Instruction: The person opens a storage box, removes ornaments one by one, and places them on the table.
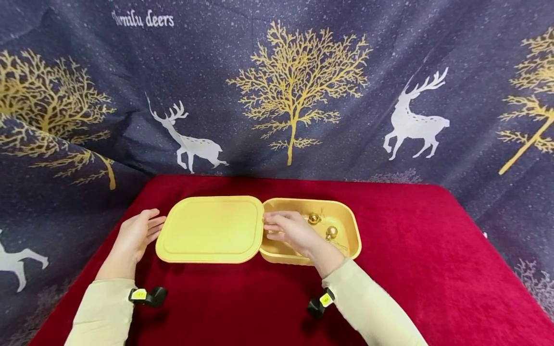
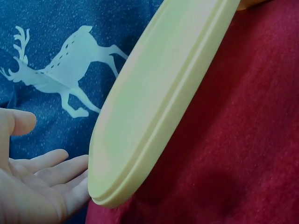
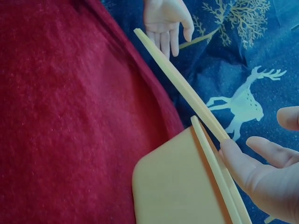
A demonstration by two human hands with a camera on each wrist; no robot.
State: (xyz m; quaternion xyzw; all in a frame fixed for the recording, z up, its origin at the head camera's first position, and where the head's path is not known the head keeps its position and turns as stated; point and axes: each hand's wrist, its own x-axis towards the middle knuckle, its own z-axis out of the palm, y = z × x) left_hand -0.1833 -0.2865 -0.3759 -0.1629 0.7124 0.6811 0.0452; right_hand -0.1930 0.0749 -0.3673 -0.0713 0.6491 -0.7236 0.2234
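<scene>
Flat yellow lid (image 1: 210, 228) beside open box (image 1: 346, 226)

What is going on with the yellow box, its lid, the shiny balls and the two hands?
Yellow rounded plastic box: open, lid off.
Flat yellow plastic lid: off, lying beside the box, left edge touching the fingers.
Two small gold shiny balls: inside the box.
Left hand: open, fingers straight against the lid.
Right hand: open, over the box.
</scene>
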